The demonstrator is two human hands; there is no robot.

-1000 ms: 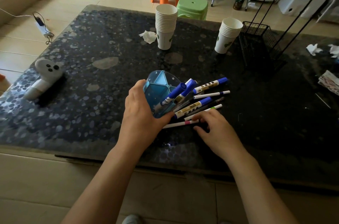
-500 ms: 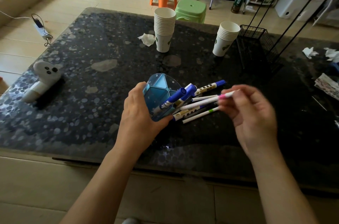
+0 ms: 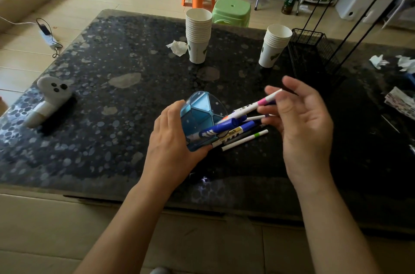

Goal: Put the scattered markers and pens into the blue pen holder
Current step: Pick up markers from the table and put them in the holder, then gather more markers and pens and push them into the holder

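Left hand point(image 3: 170, 139) grips the tipped blue pen holder point(image 3: 199, 114); right hand point(image 3: 301, 121) pinches a pink-banded pen point(image 3: 267, 99) above the desk point(image 3: 112, 116).

Near left bench point(image 3: 94, 150): bare, open to pass.
Far centre: paper cup stack point(image 3: 198, 36) and crumpled tissue point(image 3: 178, 47) stand in the way.
Far right: second cup stack point(image 3: 275, 46), wire basket point(image 3: 314, 49) block.
Left edge: white brush point(image 3: 50, 99).
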